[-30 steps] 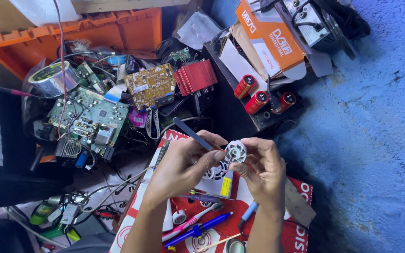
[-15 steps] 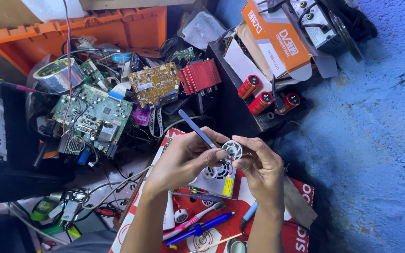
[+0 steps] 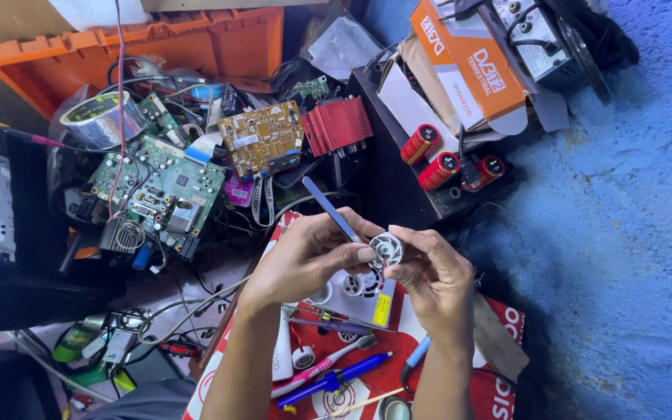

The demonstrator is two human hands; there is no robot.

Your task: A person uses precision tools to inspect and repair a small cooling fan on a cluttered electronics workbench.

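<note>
Silver motor (image 3: 386, 249) pinched by right hand (image 3: 437, 284), left hand (image 3: 309, 260) touching

An orange crate (image 3: 196, 43) lies at the top left, a tape roll (image 3: 103, 118) just below it. A green circuit board (image 3: 161, 187) sits beside a yellow board (image 3: 262, 140) and a red finned block (image 3: 339, 124). Three red capacitors (image 3: 445, 159) lie near an orange-and-white box (image 3: 468, 66). A blue pen (image 3: 334, 381) rests on the red-and-white sheet (image 3: 499, 342).

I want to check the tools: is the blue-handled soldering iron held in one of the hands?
No, the blue-handled soldering iron lies on the red printed sheet, while the left hand holds thin metal tweezers.
</note>
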